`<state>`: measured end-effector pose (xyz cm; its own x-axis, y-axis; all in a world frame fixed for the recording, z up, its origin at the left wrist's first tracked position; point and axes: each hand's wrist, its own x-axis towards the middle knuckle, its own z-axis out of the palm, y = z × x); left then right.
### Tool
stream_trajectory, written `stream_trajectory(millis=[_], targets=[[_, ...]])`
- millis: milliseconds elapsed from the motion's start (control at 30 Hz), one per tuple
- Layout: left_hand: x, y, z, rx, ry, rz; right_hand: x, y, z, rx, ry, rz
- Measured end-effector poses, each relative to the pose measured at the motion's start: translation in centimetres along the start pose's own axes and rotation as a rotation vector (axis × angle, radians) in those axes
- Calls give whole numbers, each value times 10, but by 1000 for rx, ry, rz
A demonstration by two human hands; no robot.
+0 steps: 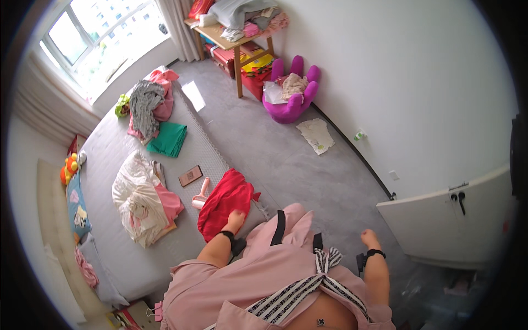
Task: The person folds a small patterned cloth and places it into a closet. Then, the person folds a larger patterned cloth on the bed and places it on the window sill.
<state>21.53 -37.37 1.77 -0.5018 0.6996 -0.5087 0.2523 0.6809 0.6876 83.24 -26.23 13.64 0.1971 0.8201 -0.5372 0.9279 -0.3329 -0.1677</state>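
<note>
My left hand (235,220) is curled closed over the right part of a crumpled red cloth (223,198) at the bed's edge. Whether its fingers grip the cloth is hidden. Out over the floor on the right hangs my right hand (370,238), loosely closed, with nothing visible in it. Dark bands circle both wrists. Just beyond the red cloth lie a pink-handled lint roller (201,196) and a phone (191,176). A bunched white and pink garment (140,201) rests farther left, and a folded green cloth (168,139) lies behind it.
The grey bed (104,159) also bears grey and pink clothes (147,107) and soft toys (70,168). On the floor are a purple hand-shaped chair (286,110) and a pale cloth (315,136). A heaped wooden table (238,69) stands at the back; a white door (445,220) is at right.
</note>
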Motion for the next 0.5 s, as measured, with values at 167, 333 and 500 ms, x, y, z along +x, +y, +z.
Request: stream_trajectory(millis=[167,333,500], targets=[[51,158,-15,114,136,370,112,-124,4,146,-31,-308],[154,130,-46,158,252,100,180,-300,-29,452,-357,-511],[211,87,-105,-592,187,-696,266,-374,-41,672,-375,-208]])
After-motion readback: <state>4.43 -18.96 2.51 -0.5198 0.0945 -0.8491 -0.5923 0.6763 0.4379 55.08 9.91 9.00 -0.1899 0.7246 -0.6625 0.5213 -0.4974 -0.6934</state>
